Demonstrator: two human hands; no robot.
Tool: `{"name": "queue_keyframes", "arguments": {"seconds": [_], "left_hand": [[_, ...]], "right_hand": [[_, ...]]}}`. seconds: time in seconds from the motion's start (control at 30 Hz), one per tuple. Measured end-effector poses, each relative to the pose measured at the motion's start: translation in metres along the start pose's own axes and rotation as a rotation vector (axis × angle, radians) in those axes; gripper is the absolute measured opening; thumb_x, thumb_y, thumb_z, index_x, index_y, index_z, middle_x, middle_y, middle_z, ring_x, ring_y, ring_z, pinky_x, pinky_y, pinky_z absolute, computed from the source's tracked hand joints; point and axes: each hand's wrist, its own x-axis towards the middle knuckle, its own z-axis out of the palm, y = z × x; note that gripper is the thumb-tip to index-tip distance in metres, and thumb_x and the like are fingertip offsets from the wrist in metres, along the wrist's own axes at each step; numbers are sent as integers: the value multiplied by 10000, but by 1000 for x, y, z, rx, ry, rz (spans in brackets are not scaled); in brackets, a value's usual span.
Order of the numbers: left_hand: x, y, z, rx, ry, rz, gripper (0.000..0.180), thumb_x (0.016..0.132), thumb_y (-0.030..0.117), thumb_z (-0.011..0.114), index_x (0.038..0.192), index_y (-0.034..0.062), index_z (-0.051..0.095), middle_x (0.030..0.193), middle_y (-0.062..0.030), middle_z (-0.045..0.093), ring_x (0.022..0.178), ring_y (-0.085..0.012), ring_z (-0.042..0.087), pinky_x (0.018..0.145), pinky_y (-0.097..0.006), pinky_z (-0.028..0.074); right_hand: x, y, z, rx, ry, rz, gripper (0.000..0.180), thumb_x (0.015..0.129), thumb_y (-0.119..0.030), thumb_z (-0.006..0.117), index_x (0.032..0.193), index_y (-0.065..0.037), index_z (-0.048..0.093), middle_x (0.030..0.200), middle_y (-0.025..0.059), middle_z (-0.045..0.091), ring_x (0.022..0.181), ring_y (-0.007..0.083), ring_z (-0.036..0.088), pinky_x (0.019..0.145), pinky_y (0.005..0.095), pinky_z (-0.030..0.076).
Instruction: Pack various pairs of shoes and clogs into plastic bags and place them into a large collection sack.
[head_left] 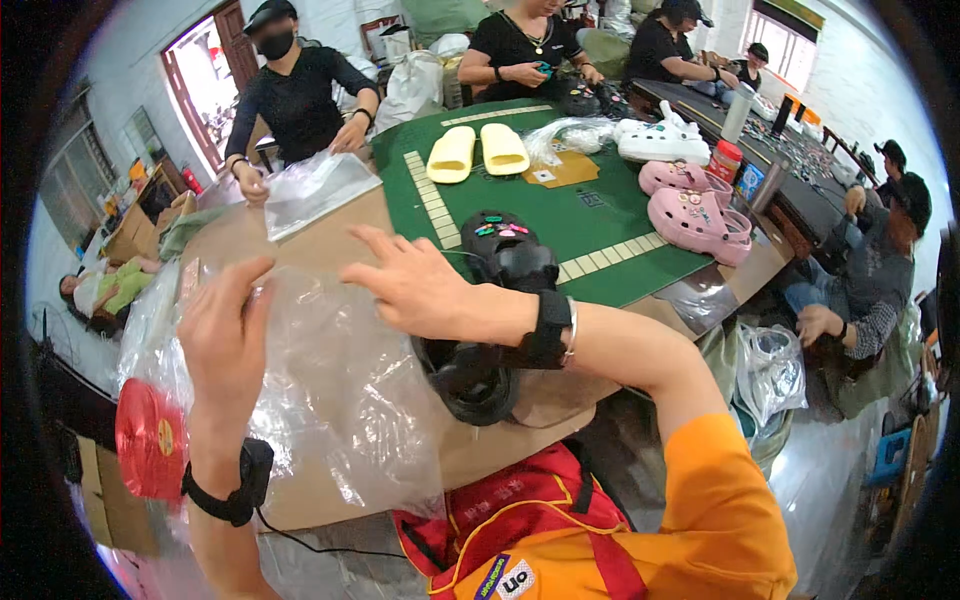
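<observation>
A clear plastic bag (pixel 335 400) lies spread over the brown tabletop in front of me. My left hand (pixel 222 330) is at its left side, thumb and fingertips drawn close together at the bag's upper edge. My right hand (pixel 415 285) hovers over the bag's right side with fingers spread and nothing in them. Beneath my right wrist are black clogs; one black clog (pixel 482 236) carries colourful charms, and the other black clog (pixel 475 390) lies nearer me. My right hand and wrist cover parts of both. Each wrist wears a black strap.
On the green mat (pixel 420 135) stand yellow slippers (pixel 453 155), a white clog (pixel 662 140) and pink clogs (pixel 695 220). A red roll of ribbon (pixel 150 437) sits at the left. Across the table, a person (pixel 300 100) handles clear plastic bags (pixel 325 192). Other people work farther back and right.
</observation>
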Motion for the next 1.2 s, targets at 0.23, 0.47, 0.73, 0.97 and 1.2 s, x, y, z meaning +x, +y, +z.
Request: {"name": "queue_keyframes", "arguments": {"seconds": [0.23,0.47,0.73,0.97,1.2], "left_hand": [[-13,-2,3,42,-111,-18,261,732,1,567,986,59,582,814,-106,600,695,-290,563,623,-371,425],[-17,8,-13,50,-132,16,300,722,44,589,1018,93,575,838,-113,611,750,-289,581,632,-382,433],[-14,-11,-17,52,-61,-24,303,736,78,617,1034,121,579,532,-89,443,491,-226,459,520,-333,381],[-21,-10,-33,54,-53,-40,267,733,104,612,997,115,575,586,-119,512,558,-267,508,589,-363,403],[-19,-6,-30,8,-117,-201,249,724,54,589,967,106,585,590,-124,562,689,-298,584,706,-371,426]], "right_hand": [[11,-53,-12,506,2,141,468,674,-208,609,1093,-67,456,1188,168,411,1027,348,483,814,457,412],[39,-7,2,311,-48,203,137,707,-80,542,825,-22,578,802,133,605,705,240,596,634,335,469],[26,-68,-6,498,65,11,443,712,-165,610,1098,-63,419,979,106,526,716,244,556,650,375,461],[40,-22,1,131,-183,162,402,668,-47,537,1065,-89,488,1046,121,506,837,332,553,738,421,461],[15,-78,3,14,252,-489,299,609,-87,605,888,-190,574,1273,122,402,1146,293,384,871,485,326]]}}
